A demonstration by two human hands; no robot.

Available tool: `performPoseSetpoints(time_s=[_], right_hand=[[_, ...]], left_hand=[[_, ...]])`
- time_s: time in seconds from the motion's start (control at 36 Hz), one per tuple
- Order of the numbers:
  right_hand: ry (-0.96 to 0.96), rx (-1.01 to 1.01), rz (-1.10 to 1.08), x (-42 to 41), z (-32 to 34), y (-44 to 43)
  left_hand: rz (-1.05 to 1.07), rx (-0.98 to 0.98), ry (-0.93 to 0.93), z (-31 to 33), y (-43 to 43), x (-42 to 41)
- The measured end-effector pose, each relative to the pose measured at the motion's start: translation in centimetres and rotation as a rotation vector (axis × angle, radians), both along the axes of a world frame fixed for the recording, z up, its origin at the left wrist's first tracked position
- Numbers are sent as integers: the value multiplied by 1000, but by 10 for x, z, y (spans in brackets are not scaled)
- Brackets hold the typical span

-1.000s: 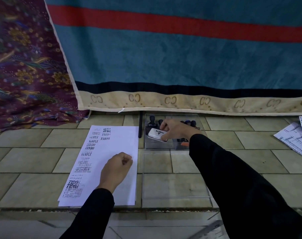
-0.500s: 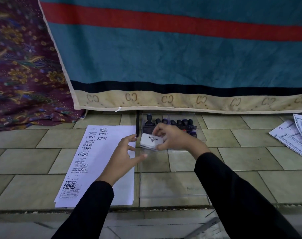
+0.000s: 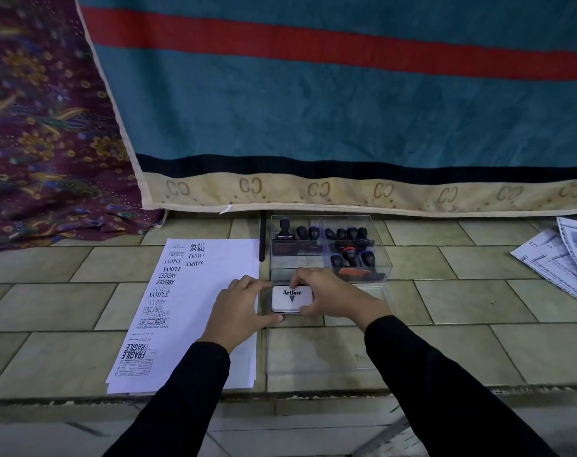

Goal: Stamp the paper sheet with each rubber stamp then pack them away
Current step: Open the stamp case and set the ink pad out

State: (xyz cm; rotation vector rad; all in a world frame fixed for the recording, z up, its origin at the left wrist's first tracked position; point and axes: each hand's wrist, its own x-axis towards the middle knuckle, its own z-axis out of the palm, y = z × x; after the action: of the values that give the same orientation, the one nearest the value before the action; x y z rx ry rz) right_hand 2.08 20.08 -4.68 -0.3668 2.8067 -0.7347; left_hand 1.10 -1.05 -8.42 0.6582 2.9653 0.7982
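Pinching the pad (image 3: 292,299) with left grip (image 3: 244,311) and right grip (image 3: 333,298), you seem mid-stamping; next, lift its lid.

Found paper sheet (image 3: 211,291) flat on tiled surface (image 3: 49,305), left of centre | logged box (image 3: 297,267) just right of sheet's far end, rubber stamps (image 3: 326,233) standing inside | ink pad (image 3: 292,299) just before box's near wall, gripped between left hand (image 3: 240,313) and right hand (image 3: 335,298) | flat panel (image 3: 313,357) nearer still | loose papers (image 3: 557,258) far right, well apart | hanging cloth (image 3: 346,110) behind all
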Motion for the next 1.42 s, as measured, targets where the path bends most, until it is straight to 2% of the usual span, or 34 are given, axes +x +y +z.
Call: performPoseSetpoints(time_s=[0.28,0.56,0.92,1.25,1.42], right_hand=[[72,-38,17,9,-7,0],[92,-28,13,9,-11,4],[129,-271,-108,13,-6,10],[226,-635,-594,11,-18,-10],[229,-598,-691,10,-26,-13]], left_hand=[[9,1,-18,-6,0,-1],[69,16,-225,-1,5,-10],[106,60,-245,-7,3,-12],[126,114,-253,-5,2,-6],[136,216,-287,-1,0,-1]])
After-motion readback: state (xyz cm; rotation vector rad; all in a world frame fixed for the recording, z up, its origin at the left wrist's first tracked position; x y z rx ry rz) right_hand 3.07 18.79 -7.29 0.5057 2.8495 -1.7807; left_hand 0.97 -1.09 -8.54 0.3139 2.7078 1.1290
